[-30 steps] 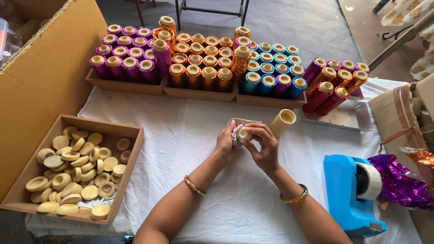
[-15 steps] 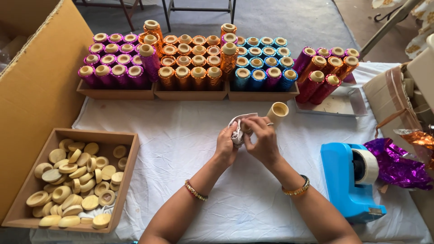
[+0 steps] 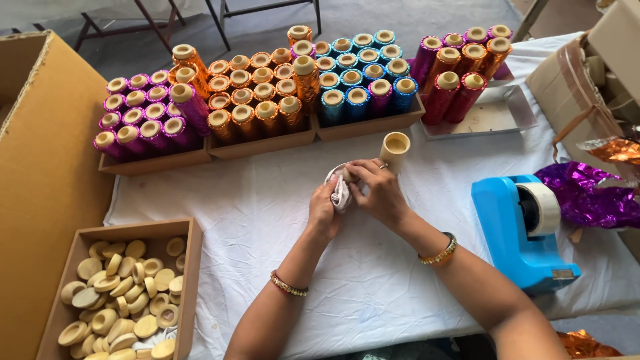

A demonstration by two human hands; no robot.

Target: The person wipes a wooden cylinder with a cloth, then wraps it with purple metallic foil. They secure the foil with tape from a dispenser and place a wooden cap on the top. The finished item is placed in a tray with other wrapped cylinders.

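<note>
While both hands point(image 3: 360, 197) grip one cloth point(image 3: 341, 193) | one tube point(image 3: 394, 151) | four trays point(image 3: 153, 162)

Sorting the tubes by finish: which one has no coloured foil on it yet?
The bare tan tube at the right hand, standing alone on the white cloth. All the tubes in the trays wear shiny foil.

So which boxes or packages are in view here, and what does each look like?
Large cardboard box: far left, plain brown, open.
Wooden tray: lower left, holding pale round discs.
Three shallow trays: behind the hands, filled with purple, orange and blue foil-wrapped tubes.
Taped carton: upper right, brown.
No screens or signs.
</note>
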